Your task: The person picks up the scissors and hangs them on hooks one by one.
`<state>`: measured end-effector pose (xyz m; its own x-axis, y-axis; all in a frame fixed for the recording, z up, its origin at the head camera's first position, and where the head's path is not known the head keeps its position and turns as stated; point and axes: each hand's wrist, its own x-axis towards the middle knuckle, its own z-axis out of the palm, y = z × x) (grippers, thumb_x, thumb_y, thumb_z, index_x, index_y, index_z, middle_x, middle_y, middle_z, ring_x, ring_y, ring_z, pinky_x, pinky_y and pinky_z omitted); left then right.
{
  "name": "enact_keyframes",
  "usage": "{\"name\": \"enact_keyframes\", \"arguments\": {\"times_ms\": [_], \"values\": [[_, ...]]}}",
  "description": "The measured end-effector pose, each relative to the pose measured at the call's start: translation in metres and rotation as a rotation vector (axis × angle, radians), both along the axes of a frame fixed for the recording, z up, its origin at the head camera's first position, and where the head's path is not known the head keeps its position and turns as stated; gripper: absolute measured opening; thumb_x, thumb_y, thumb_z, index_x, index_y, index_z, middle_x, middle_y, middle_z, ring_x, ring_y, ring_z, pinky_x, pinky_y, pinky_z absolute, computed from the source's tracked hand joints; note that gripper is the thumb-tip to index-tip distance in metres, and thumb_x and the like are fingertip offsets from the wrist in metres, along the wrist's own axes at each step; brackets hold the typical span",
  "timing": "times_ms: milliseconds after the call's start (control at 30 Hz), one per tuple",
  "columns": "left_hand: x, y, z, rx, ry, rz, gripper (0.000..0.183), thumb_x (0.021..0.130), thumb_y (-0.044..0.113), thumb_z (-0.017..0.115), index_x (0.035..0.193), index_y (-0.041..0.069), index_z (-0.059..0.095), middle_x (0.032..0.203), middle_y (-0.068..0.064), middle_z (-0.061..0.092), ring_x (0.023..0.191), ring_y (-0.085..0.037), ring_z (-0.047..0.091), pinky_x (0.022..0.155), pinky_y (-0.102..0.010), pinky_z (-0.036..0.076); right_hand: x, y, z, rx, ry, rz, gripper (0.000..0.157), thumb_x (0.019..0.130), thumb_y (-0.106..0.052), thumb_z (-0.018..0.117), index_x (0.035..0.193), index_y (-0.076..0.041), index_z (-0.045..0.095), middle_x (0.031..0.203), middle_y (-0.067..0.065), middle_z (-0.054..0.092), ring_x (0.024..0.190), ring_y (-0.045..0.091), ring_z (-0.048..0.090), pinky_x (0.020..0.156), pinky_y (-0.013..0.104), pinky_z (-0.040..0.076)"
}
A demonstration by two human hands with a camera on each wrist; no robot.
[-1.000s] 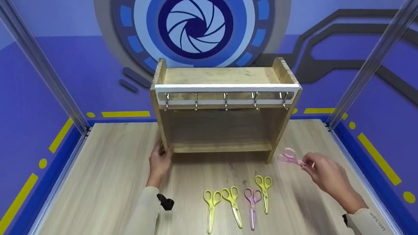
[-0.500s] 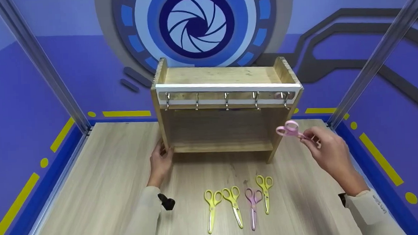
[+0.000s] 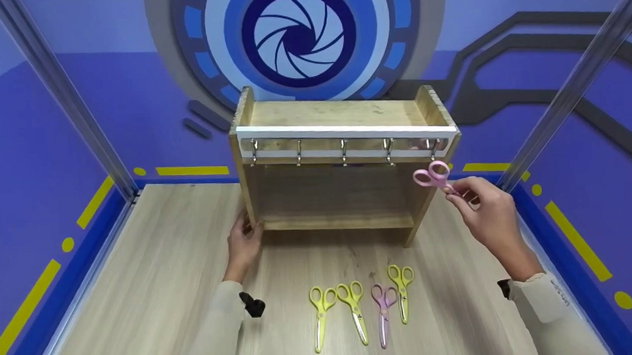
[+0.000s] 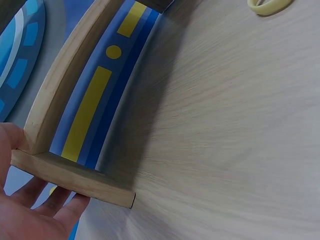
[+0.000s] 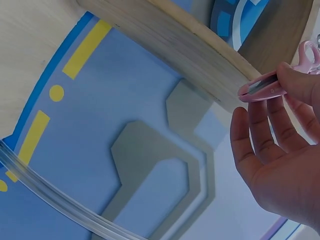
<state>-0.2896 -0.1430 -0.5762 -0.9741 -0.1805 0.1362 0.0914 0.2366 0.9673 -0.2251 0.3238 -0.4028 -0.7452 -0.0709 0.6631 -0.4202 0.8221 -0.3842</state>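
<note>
Pinching pink scissors (image 3: 439, 181), right fingers (image 5: 261, 125) nearly closed, left fingers (image 4: 75, 210) gripping the side of a wooden rack (image 3: 334, 113)

Three pairs of yellow scissors (image 3: 322, 313) and two pairs of pink scissors (image 3: 438, 182) make five pairs. There is one wooden rack (image 3: 334, 224), one white rail (image 3: 319, 128), five metal hooks (image 3: 344, 153), two hands (image 3: 492, 214) and two sleeves (image 3: 213, 329).

Mid-frame, a shelf (image 3: 334, 110) stands on the table (image 3: 183, 233), hook rail (image 3: 367, 130) across its front. Four scissors (image 3: 356, 311) lie before it, lower centre; a fifth pair (image 3: 438, 182) is in the right hand (image 3: 491, 211), below the rail's right end. The left hand (image 3: 243, 250) touches the shelf's left side.
</note>
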Motion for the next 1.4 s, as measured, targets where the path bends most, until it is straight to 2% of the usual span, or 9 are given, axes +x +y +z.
{"name": "enact_keyframes", "arguments": {"times_ms": [233, 467, 767, 933, 1167, 1300, 1400], "values": [[-0.001, 0.0, 0.0, -0.006, 0.001, -0.001, 0.06, 0.105, 0.014, 0.058, 0.16, 0.009, 0.034, 0.149, -0.025, 0.049, 0.135, -0.039, 0.051, 0.108, -0.048, 0.049, -0.007, 0.001, -0.006, -0.014, -0.007, -0.002, 0.018, 0.086, -0.006, 0.083, 0.102, -0.006, 0.074, 0.089, 0.008, 0.071, 0.075, 0.018, 0.062, 0.071, 0.004, 0.042], [0.0, 0.0, 0.001, 0.016, -0.016, 0.0, 0.061, 0.105, 0.018, 0.059, 0.161, 0.011, 0.034, 0.149, -0.024, 0.049, 0.136, -0.038, 0.051, 0.109, -0.047, 0.048, -0.012, 0.0, -0.009, -0.013, -0.023, -0.011, 0.017, 0.087, -0.007, 0.083, 0.102, -0.005, 0.074, 0.089, 0.009, 0.071, 0.076, 0.023, 0.065, 0.072, 0.0, 0.038], [0.001, 0.0, 0.0, 0.028, -0.003, -0.009, 0.06, 0.106, 0.016, 0.058, 0.16, 0.009, 0.034, 0.151, -0.024, 0.048, 0.136, -0.039, 0.05, 0.109, -0.048, 0.048, -0.021, -0.005, -0.019, 0.009, -0.003, -0.005, 0.017, 0.085, -0.006, 0.085, 0.098, -0.003, 0.074, 0.086, 0.01, 0.072, 0.071, 0.022, 0.067, 0.069, 0.001, 0.039], [0.001, 0.001, 0.0, 0.028, -0.005, -0.009, 0.06, 0.106, 0.016, 0.058, 0.16, 0.007, 0.034, 0.15, -0.024, 0.049, 0.136, -0.039, 0.051, 0.108, -0.048, 0.048, -0.025, -0.01, -0.023, -0.009, 0.015, 0.011, 0.016, 0.084, -0.002, 0.084, 0.097, -0.002, 0.074, 0.085, 0.01, 0.072, 0.07, 0.022, 0.068, 0.069, 0.0, 0.038], [0.001, 0.001, 0.0, 0.027, 0.0, -0.006, 0.06, 0.105, 0.013, 0.057, 0.16, 0.005, 0.033, 0.151, -0.024, 0.048, 0.135, -0.04, 0.052, 0.109, -0.048, 0.048, -0.028, -0.016, -0.029, -0.026, 0.017, 0.023, 0.016, 0.085, -0.004, 0.084, 0.097, -0.001, 0.074, 0.083, 0.01, 0.071, 0.068, 0.021, 0.068, 0.066, 0.002, 0.04], [0.0, 0.001, -0.001, 0.027, 0.011, -0.001, 0.059, 0.105, 0.012, 0.058, 0.159, 0.005, 0.035, 0.15, -0.025, 0.049, 0.135, -0.04, 0.052, 0.109, -0.047, 0.048, -0.029, -0.018, -0.033, -0.048, 0.004, 0.029, 0.016, 0.085, -0.004, 0.084, 0.098, -0.001, 0.074, 0.084, 0.01, 0.071, 0.069, 0.02, 0.068, 0.065, 0.006, 0.044], [0.0, 0.001, -0.001, 0.021, 0.02, 0.004, 0.059, 0.104, 0.011, 0.058, 0.159, 0.005, 0.036, 0.149, -0.025, 0.05, 0.134, -0.04, 0.053, 0.109, -0.046, 0.048, -0.03, -0.02, -0.035, -0.052, -0.008, 0.026, 0.017, 0.085, -0.004, 0.084, 0.098, -0.001, 0.074, 0.085, 0.01, 0.072, 0.07, 0.02, 0.068, 0.064, 0.018, 0.053]]}}
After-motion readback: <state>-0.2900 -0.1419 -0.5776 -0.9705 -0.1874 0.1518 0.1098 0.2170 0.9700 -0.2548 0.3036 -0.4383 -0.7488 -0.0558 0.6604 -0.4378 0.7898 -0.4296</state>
